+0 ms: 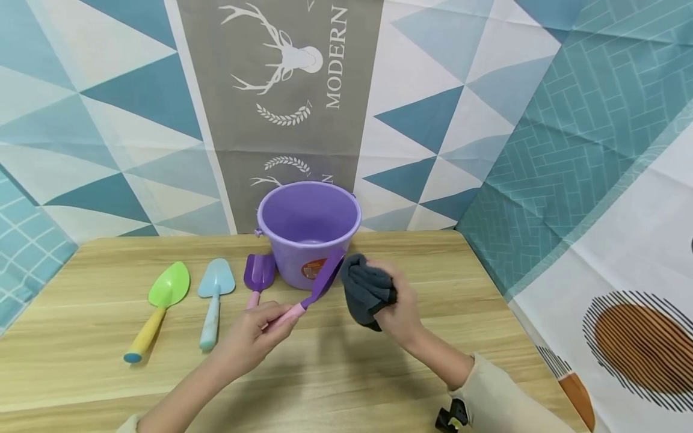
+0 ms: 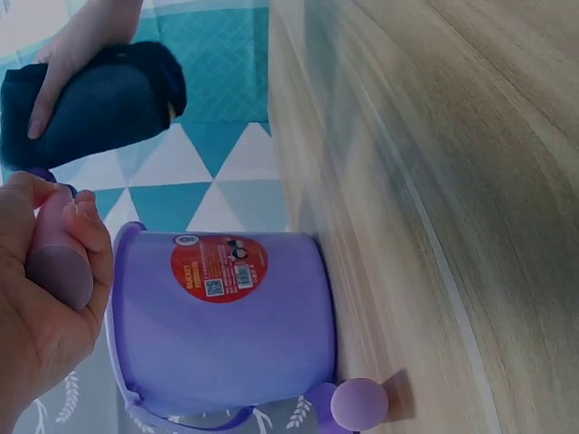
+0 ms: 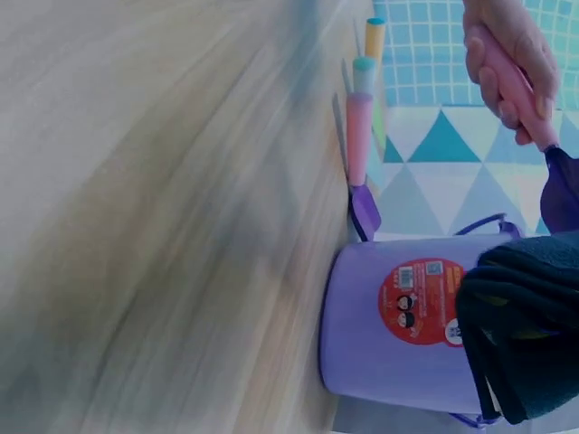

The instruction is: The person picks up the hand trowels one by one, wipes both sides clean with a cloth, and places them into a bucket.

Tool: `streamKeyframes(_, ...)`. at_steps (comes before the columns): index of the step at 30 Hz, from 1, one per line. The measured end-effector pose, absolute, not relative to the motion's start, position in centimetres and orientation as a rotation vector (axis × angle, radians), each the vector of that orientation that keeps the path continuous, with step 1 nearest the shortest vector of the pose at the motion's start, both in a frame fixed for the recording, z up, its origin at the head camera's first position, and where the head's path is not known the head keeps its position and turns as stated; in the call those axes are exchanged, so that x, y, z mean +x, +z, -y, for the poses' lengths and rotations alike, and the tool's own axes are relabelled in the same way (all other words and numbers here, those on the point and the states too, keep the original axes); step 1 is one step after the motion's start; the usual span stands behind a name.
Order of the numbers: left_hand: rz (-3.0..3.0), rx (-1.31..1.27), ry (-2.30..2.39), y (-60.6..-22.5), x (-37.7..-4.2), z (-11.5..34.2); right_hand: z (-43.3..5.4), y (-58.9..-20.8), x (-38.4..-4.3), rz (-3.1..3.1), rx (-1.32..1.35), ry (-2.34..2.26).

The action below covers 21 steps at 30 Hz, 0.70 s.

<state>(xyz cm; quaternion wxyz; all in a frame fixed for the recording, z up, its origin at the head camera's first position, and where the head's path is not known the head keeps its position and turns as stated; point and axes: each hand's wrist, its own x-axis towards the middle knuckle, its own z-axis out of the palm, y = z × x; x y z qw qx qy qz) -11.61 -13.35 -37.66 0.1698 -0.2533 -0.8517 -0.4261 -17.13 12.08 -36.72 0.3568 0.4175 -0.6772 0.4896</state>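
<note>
My left hand (image 1: 251,338) grips the pink handle of a toy shovel (image 1: 326,273), its purple blade tilted up in front of the bucket. In my right hand (image 1: 399,307) is a folded dark grey cloth (image 1: 364,288), held just right of the blade's tip. The left wrist view shows the fingers curled round the pink handle (image 2: 60,258), seen from its end. In the right wrist view the bunched cloth (image 3: 525,325) overlaps the bucket, and most of the right hand is out of sight. Behind both hands stands the purple bucket (image 1: 292,252), upright with a red label.
Left of the bucket lies another purple shovel (image 1: 260,272) with a pink handle. Farther left are a light blue trowel (image 1: 213,300) and a green trowel (image 1: 169,285) with a yellow handle. Patterned cloth hangs behind the wooden table (image 1: 81,300) and along its right side.
</note>
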Motion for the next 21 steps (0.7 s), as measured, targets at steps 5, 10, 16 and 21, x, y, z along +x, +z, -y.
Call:
streamKeyframes(5,2.408,-0.757,-1.219,-37.3,-11.4,13.2,-11.9,-36.2,-17.5,1.651,0.999,1.125)
streamKeyframes(10,2.378,-0.819,-1.213,-36.7,-11.1,12.8,-11.4,-35.9,-17.5,1.57,1.014,0.939)
streamKeyframes(16,2.365,-0.816,-1.23,-36.4,-11.0,12.7,-10.7,-35.7,-17.8,1.409,1.082,0.672)
streamKeyframes(21,2.333,-0.856,-1.296,-36.4,-10.9,12.9,-10.9,-35.7,-17.9,1.334,1.147,0.535)
